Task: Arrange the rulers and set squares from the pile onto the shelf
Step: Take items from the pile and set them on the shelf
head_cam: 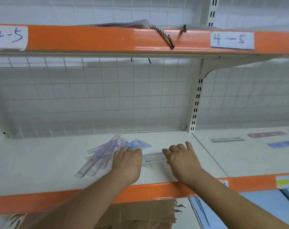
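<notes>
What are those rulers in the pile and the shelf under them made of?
The pile of rulers: probably clear plastic, faintly purple-tinted; the shelf shows through them. The shelf: likely painted metal, with a smooth, matte off-white top. Its front edge: glossy orange, catching light reflections.

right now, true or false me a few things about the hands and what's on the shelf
1. The left hand rests on the pile. True.
2. The right hand is up on the top shelf. False: it touches a clear ruler on the lower shelf.
3. A blue set square lies just behind the left hand. True.
4. The label reads 7-9. False: it reads 4-5.
</notes>
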`<control>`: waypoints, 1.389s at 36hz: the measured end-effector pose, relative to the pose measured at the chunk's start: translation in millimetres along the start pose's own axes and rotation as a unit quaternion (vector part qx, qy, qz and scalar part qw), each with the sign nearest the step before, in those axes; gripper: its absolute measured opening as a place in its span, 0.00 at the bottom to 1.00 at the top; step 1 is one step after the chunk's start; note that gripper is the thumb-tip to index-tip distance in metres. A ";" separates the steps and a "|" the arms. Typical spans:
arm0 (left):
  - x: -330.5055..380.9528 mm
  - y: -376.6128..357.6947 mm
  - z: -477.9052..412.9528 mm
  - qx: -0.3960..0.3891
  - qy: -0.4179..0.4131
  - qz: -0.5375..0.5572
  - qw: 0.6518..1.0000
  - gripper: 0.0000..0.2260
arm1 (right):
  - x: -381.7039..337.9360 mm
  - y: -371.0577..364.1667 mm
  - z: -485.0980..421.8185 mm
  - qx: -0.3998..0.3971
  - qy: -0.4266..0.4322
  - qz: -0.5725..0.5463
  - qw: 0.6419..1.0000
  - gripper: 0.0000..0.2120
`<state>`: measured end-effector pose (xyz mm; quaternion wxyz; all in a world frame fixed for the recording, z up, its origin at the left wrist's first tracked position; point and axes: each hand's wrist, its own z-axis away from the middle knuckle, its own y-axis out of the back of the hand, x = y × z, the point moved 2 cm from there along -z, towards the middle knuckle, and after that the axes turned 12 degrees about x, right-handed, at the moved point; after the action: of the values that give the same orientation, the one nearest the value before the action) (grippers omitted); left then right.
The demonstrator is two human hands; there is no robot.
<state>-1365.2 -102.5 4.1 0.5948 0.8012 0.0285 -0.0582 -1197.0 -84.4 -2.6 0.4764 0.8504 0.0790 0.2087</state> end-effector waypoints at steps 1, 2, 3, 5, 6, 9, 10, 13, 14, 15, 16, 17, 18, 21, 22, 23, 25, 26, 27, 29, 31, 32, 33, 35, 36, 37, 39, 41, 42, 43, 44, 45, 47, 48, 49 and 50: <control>8.7 2.3 -1.3 0.001 -0.007 -0.002 1.000 0.18 | 8.7 1.6 4.7 -0.003 -0.008 0.006 1.000 0.16; 18.3 4.7 -2.5 0.002 -0.015 -0.003 1.000 0.17 | 18.1 2.1 9.7 -0.007 -0.015 0.009 1.000 0.16; 28.5 6.8 -3.8 0.003 -0.021 -0.003 1.000 0.16 | 28.2 2.6 15.1 -0.016 -0.021 0.005 1.000 0.16; 50.2 9.9 -5.9 0.006 -0.026 0.003 1.000 0.15 | 50.6 3.8 26.5 -0.023 -0.033 0.004 0.999 0.17; 62.1 11.3 -6.7 0.009 -0.026 0.008 1.000 0.15 | 62.3 4.9 32.8 -0.022 -0.040 0.004 0.999 0.17; 102.8 14.6 -7.8 0.014 -0.029 0.027 0.999 0.14 | 98.8 6.4 54.7 -0.023 -0.054 0.007 0.998 0.17; 117.9 15.7 -8.0 0.015 -0.032 0.032 0.999 0.14 | 111.7 5.8 63.0 -0.023 -0.058 0.006 0.998 0.17; 163.5 19.1 -7.8 0.018 -0.037 0.043 0.998 0.15 | 151.8 6.5 88.0 -0.032 -0.067 0.014 0.997 0.22; 178.6 19.9 -7.0 0.017 -0.038 0.047 0.998 0.15 | 165.3 7.1 96.4 -0.038 -0.069 0.018 0.997 0.23; 193.7 20.9 -6.0 0.014 -0.039 0.051 0.998 0.15 | 178.6 7.9 104.9 -0.046 -0.071 0.021 0.996 0.23; 208.2 21.9 -4.8 0.012 -0.040 0.054 0.998 0.14 | 191.5 8.0 113.4 -0.052 -0.075 0.024 0.996 0.23; 222.5 23.2 -3.5 0.010 -0.041 0.056 0.998 0.14 | 204.1 8.0 121.9 -0.056 -0.078 0.026 0.995 0.22; 236.3 24.1 -2.3 0.008 -0.041 0.059 0.997 0.14 | 216.5 7.1 130.1 -0.059 -0.079 0.028 0.995 0.22; 274.9 27.7 0.3 0.002 -0.039 0.068 0.997 0.16 | 249.9 7.1 152.6 -0.064 -0.084 0.033 0.994 0.25; 286.7 29.0 0.6 0.000 -0.041 0.072 0.997 0.16 | 259.7 7.0 159.3 -0.067 -0.087 0.031 0.993 0.25; 297.8 30.2 0.6 -0.001 -0.043 0.074 0.996 0.16 | 268.9 6.4 165.3 -0.069 -0.090 0.030 0.993 0.24; 318.7 32.3 -1.0 -0.001 -0.051 0.079 0.996 0.16 | 286.0 4.6 176.2 -0.072 -0.098 0.031 0.992 0.24; 328.5 33.1 -2.2 -0.001 -0.055 0.080 0.995 0.16 | 294.4 2.6 181.2 -0.075 -0.103 0.032 0.991 0.24; 338.0 34.0 -3.8 -0.001 -0.060 0.081 0.995 0.15 | 302.5 0.9 186.0 -0.079 -0.107 0.032 0.991 0.23; 355.2 35.3 -7.8 -0.001 -0.071 0.081 0.994 0.15 | 317.6 -0.9 194.3 -0.087 -0.117 0.032 0.989 0.24; 371.2 35.7 -12.8 -0.004 -0.082 0.078 0.994 0.15 | 332.4 -2.1 200.5 -0.094 -0.133 0.033 0.986 0.26; 378.7 35.3 -15.8 -0.006 -0.087 0.076 0.993 0.15 | 339.6 -3.4 203.0 -0.096 -0.140 0.033 0.985 0.27; 385.2 34.6 -19.2 -0.006 -0.093 0.073 0.993 0.14 | 346.4 -5.5 204.6 -0.096 -0.146 0.034 0.984 0.27; 396.0 32.6 -27.4 -0.005 -0.101 0.067 0.993 0.13 | 358.8 -12.5 205.6 -0.096 -0.155 0.031 0.983 0.26; 400.4 31.0 -32.2 -0.004 -0.105 0.064 0.992 0.13 | 364.5 -16.6 205.2 -0.097 -0.161 0.029 0.982 0.26; 404.2 29.3 -37.8 -0.004 -0.108 0.062 0.992 0.13 | 369.9 -20.4 203.9 -0.097 -0.166 0.028 0.981 0.25; 411.0 25.7 -50.6 -0.005 -0.112 0.059 0.992 0.13 | 380.2 -27.7 199.8 -0.094 -0.172 0.030 0.980 0.24; 416.6 23.4 -64.4 -0.005 -0.117 0.058 0.991 0.13 | 390.0 -34.6 193.9 -0.090 -0.177 0.033 0.979 0.24; 418.8 22.3 -71.4 -0.004 -0.119 0.057 0.991 0.13 | 394.5 -37.8 190.5 -0.089 -0.179 0.033 0.979 0.24; 420.5 21.4 -78.0 -0.004 -0.120 0.055 0.991 0.13 | 398.7 -40.5 186.5 -0.088 -0.180 0.033 0.979 0.24; 421.8 20.4 -84.6 -0.003 -0.121 0.053 0.991 0.13 | 402.5 -43.3 181.9 -0.088 -0.180 0.034 0.979 0.24; 422.7 19.3 -90.8 -0.002 -0.123 0.052 0.991 0.14 | 405.9 -45.9 176.8 -0.088 -0.178 0.035 0.979 0.24; 422.2 16.4 -102.6 -0.001 -0.125 0.051 0.991 0.14 | 411.6 -51.4 165.1 -0.092 -0.174 0.039 0.980 0.24; 420.7 14.7 -108.0 0.001 -0.126 0.052 0.991 0.14 | 413.6 -53.9 158.9 -0.091 -0.170 0.041 0.980 0.24; 418.2 13.0 -113.4 0.003 -0.125 0.052 0.991 0.13 | 415.0 -56.8 152.7 -0.088 -0.167 0.041 0.981 0.25; 414.9 10.9 -118.8 0.004 -0.124 0.052 0.991 0.14 | 415.7 -60.3 146.0 -0.084 -0.164 0.037 0.982 0.25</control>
<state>-945.5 -1.8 -4.4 0.5924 0.7908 -0.0874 -0.1267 -756.0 -27.2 -4.1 0.5445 0.8325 -0.0495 0.0895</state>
